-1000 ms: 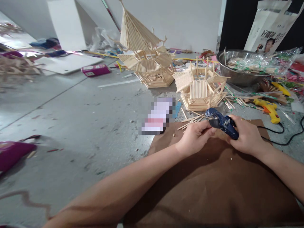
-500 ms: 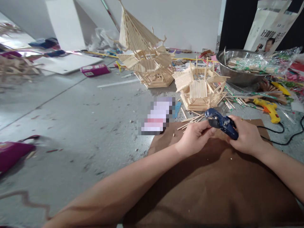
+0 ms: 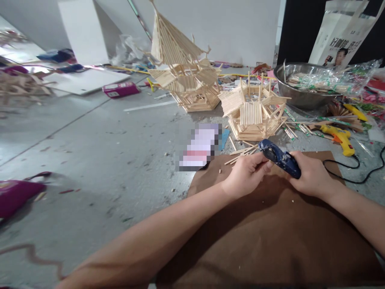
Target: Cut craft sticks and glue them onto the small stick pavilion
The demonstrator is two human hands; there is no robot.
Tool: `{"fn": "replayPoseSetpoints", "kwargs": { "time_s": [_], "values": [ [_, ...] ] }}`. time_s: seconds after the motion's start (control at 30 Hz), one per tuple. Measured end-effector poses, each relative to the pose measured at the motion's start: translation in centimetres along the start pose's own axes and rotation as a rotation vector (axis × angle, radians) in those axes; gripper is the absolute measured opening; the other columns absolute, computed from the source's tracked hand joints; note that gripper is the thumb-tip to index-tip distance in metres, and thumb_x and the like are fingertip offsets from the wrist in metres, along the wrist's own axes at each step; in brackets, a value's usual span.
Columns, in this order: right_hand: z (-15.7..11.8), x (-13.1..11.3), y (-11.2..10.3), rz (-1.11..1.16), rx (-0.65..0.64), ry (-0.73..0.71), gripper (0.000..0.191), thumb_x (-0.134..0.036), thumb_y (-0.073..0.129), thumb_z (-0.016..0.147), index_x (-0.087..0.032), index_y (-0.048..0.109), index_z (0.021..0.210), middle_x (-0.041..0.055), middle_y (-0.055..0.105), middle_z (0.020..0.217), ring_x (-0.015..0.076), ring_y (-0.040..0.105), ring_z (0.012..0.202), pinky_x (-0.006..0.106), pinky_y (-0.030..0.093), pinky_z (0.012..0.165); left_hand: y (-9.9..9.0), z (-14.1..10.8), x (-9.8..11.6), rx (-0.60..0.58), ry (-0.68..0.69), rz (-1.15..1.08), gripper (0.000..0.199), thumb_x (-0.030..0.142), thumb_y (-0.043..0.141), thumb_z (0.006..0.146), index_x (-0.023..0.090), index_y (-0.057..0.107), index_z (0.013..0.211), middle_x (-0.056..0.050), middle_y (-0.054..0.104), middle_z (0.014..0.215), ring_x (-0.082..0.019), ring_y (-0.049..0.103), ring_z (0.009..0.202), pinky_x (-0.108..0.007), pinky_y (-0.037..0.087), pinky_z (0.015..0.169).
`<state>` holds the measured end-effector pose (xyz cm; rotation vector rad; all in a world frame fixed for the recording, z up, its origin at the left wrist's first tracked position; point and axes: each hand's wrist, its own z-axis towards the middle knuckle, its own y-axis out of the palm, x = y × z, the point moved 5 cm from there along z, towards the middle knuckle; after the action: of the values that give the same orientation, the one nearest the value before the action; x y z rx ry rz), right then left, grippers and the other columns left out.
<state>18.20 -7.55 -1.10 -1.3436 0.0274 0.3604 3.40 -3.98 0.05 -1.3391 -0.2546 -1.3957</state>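
Note:
My right hand [image 3: 311, 172] is wrapped round a dark blue hand cutter [image 3: 281, 160], worn and specked with pale bits. Its head points up and left, against the fingertips of my left hand [image 3: 248, 172]. Those fingers are pinched on a thin wooden stick [image 3: 271, 163], of which only a short pale end shows. Both hands are above a brown sheet [image 3: 270, 233]. Just beyond them, loose wooden sticks [image 3: 242, 154] lie at the sheet's far edge. Behind these stands a low six-sided stick model [image 3: 252, 112] with slatted roof panels.
A taller stick pagoda [image 3: 192, 84] stands further back. A phone [image 3: 200, 146] lies left of the sheet. On the right are a yellow glue gun [image 3: 339, 136] with a black cord and a metal bowl [image 3: 303, 96] of wrapped sticks. Purple boxes [image 3: 120, 89] lie on the left.
The cutter has tilted slightly, and my right hand has squeezed its handles closer together. My left hand stays almost in place, still pinching the stick.

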Motion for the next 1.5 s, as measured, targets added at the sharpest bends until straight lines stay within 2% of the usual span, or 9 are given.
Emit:
{"fn": "replayPoseSetpoints", "kwargs": {
  "time_s": [0.33, 0.6, 0.8, 0.9, 1.03, 1.13, 1.23, 1.33, 1.5],
  "values": [
    [0.1, 0.2, 0.2, -0.025, -0.004, 0.007, 0.033, -0.028, 0.046, 0.070, -0.017, 0.050, 0.100, 0.0068, 0.065, 0.073, 0.0222, 0.062, 0.065, 0.031, 0.042, 0.059, 0.3, -0.1, -0.4, -0.049, -0.102, -0.055, 0.022, 0.025, 0.043, 0.081, 0.015, 0.049, 0.063, 0.004, 0.046, 0.045, -0.006, 0.042, 0.041, -0.017, 0.032, 0.044],
    [0.3, 0.4, 0.3, 0.056, -0.055, 0.073, 0.025, -0.030, 0.045, 0.072, -0.019, 0.051, 0.093, 0.0059, 0.064, 0.072, 0.0219, 0.062, 0.068, 0.031, 0.043, 0.062, 0.4, 0.0, -0.9, -0.077, -0.196, -0.166, 0.025, 0.030, 0.044, 0.082, 0.015, 0.049, 0.063, 0.005, 0.046, 0.044, -0.006, 0.044, 0.039, -0.017, 0.034, 0.043],
    [0.6, 1.0, -0.7, 0.052, 0.015, 0.111, 0.035, -0.033, 0.046, 0.073, -0.019, 0.046, 0.105, 0.0073, 0.064, 0.084, 0.0235, 0.061, 0.073, 0.033, 0.042, 0.062, 0.8, 0.0, -1.6, -0.091, -0.219, -0.287, 0.026, 0.032, 0.044, 0.082, 0.014, 0.049, 0.064, 0.003, 0.050, 0.051, -0.005, 0.046, 0.039, -0.016, 0.034, 0.041],
    [0.7, 1.1, -0.7, 0.001, 0.058, 0.053, 0.041, -0.032, 0.047, 0.071, -0.016, 0.044, 0.110, 0.0104, 0.063, 0.091, 0.0255, 0.059, 0.079, 0.035, 0.043, 0.065, 0.8, 0.0, -1.8, -0.072, -0.223, -0.300, 0.027, 0.034, 0.044, 0.082, 0.014, 0.050, 0.065, 0.002, 0.052, 0.053, -0.004, 0.046, 0.039, -0.016, 0.034, 0.040],
    [1.0, 1.3, -0.2, -0.060, 0.062, -0.021, 0.050, -0.029, 0.047, 0.070, -0.013, 0.040, 0.117, 0.0122, 0.061, 0.092, 0.0266, 0.057, 0.082, 0.039, 0.043, 0.070, 0.5, -0.1, -1.7, -0.049, -0.222, -0.268, 0.026, 0.031, 0.046, 0.081, 0.014, 0.050, 0.062, 0.005, 0.047, 0.046, -0.004, 0.045, 0.038, -0.015, 0.034, 0.039],
    [1.3, 2.1, -0.3, -0.092, 0.082, 0.018, 0.051, -0.030, 0.046, 0.071, -0.011, 0.040, 0.118, 0.0129, 0.061, 0.092, 0.0271, 0.057, 0.082, 0.039, 0.043, 0.071, -0.2, 0.1, -1.8, 0.018, -0.260, -0.275, 0.023, 0.029, 0.050, 0.078, 0.014, 0.052, 0.062, 0.005, 0.048, 0.046, -0.003, 0.043, 0.037, -0.015, 0.032, 0.038],
    [1.5, 3.1, -0.4, -0.162, 0.080, 0.082, 0.051, -0.033, 0.046, 0.072, -0.011, 0.041, 0.118, 0.0128, 0.062, 0.089, 0.0270, 0.058, 0.077, 0.038, 0.042, 0.066, -2.0, 0.6, -2.5, 0.194, -0.332, -0.338, 0.020, 0.028, 0.056, 0.074, 0.014, 0.052, 0.061, 0.005, 0.049, 0.048, -0.002, 0.040, 0.035, -0.015, 0.030, 0.035],
    [1.7, 3.8, -0.2, -0.281, 0.042, 0.082, 0.052, -0.035, 0.046, 0.072, -0.011, 0.041, 0.119, 0.0136, 0.062, 0.091, 0.0274, 0.058, 0.077, 0.037, 0.041, 0.064, -4.1, 1.4, -3.6, 0.349, -0.419, -0.407, 0.022, 0.026, 0.059, 0.072, 0.014, 0.048, 0.057, 0.006, 0.045, 0.043, -0.001, 0.033, 0.030, -0.015, 0.022, 0.031],
    [1.7, 4.2, 0.7, -0.407, -0.054, 0.042, 0.046, -0.033, 0.046, 0.072, -0.013, 0.044, 0.114, 0.0130, 0.062, 0.088, 0.0282, 0.059, 0.073, 0.037, 0.040, 0.061, -6.0, 2.7, -5.7, 0.330, -0.547, -0.482, 0.028, 0.026, 0.063, 0.071, 0.016, 0.043, 0.055, 0.008, 0.040, 0.037, 0.000, 0.028, 0.026, -0.017, 0.015, 0.030]
  ]
}}
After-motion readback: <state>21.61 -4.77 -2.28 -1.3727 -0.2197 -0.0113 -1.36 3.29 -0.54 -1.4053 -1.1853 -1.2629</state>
